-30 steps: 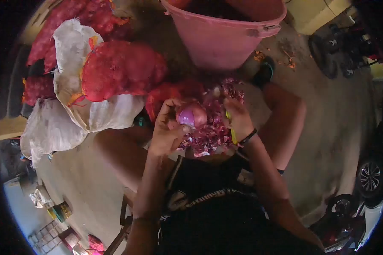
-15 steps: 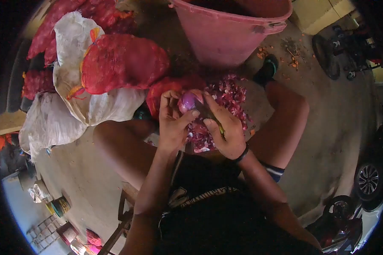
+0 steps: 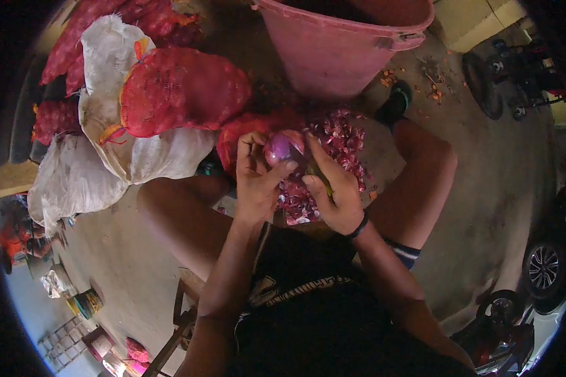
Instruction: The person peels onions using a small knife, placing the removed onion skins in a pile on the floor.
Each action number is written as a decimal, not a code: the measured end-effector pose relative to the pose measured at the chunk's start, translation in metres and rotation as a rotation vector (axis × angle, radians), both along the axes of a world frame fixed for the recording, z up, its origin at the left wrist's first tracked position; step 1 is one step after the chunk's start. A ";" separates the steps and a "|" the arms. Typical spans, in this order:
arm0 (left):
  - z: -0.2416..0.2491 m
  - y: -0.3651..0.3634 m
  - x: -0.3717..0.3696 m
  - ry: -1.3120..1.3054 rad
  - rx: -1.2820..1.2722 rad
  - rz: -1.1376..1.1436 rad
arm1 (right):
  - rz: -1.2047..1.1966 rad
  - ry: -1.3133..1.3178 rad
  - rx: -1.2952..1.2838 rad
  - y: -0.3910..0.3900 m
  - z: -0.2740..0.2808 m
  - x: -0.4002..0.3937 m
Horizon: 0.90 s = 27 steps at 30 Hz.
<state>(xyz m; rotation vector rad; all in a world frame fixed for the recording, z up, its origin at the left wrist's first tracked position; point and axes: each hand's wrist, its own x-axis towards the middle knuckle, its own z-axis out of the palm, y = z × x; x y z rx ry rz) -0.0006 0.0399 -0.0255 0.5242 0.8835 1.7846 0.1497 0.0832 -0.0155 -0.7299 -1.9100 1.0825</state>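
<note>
A peeled purple onion (image 3: 279, 147) is held up in front of me by both hands. My left hand (image 3: 256, 182) grips it from the left, thumb across its lower side. My right hand (image 3: 331, 191) presses its fingertips to the onion's right side and is closed around a small knife (image 3: 326, 186), of which only a sliver of yellow handle shows. A black band circles the right wrist. Below the hands, between my bare knees, lies a heap of red-purple onion skins (image 3: 336, 141).
A big pink tub (image 3: 339, 50) stands just beyond the skins. Red mesh sacks of onions (image 3: 182, 91) lie on white sacks (image 3: 75, 179) at the left. A parked car (image 3: 547, 270) and a motorbike (image 3: 516, 63) are at the right, tins (image 3: 88, 305) at lower left.
A second ago my right hand was apart from the onion, with the yellow handle showing. It has since closed in on the onion's right side, and both hands have risen slightly.
</note>
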 end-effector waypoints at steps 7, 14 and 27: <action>-0.007 0.001 -0.001 0.041 0.015 -0.002 | 0.002 -0.225 -0.107 -0.002 0.008 0.003; 0.000 -0.005 -0.006 -0.044 0.043 -0.084 | 0.029 0.332 -0.788 -0.001 0.011 0.008; 0.000 -0.007 -0.015 -0.233 0.108 -0.233 | 0.090 0.395 -0.819 0.014 0.014 0.019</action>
